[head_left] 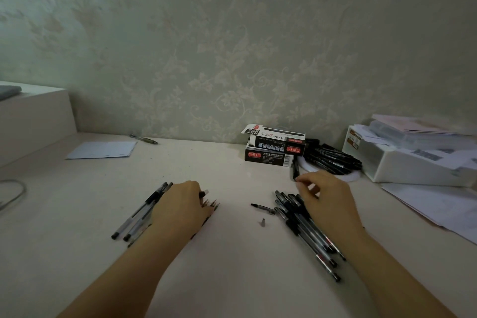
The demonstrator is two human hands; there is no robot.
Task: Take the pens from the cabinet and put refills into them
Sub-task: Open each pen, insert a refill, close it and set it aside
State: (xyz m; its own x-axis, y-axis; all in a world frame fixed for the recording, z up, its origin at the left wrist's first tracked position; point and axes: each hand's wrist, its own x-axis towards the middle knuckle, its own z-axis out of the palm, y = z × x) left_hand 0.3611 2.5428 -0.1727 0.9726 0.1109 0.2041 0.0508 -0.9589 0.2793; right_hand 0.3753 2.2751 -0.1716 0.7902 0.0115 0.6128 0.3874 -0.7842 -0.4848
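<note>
My left hand (183, 204) lies over a bundle of pens (214, 205) whose pointed tips stick out past the fingers. Its fingers curl round a black pen end with a pale tip (204, 193). A few clear pens with black caps (140, 214) lie just left of that hand. My right hand (326, 197) hovers, blurred, over a pile of black pens (308, 232), fingers loosely curled with nothing seen between them. Its fingertips are close to a single black pen (295, 170). Between the hands lie a short pen part (262, 207) and a small metal tip (263, 222).
Two stacked black refill boxes (273, 148) stand by the wall, with a heap of black pens (331, 156) beside them. A white organiser with papers (413, 160) fills the right. A sheet of paper (102, 150), a lone pen (144, 139) and a white cabinet (33, 113) are at the left.
</note>
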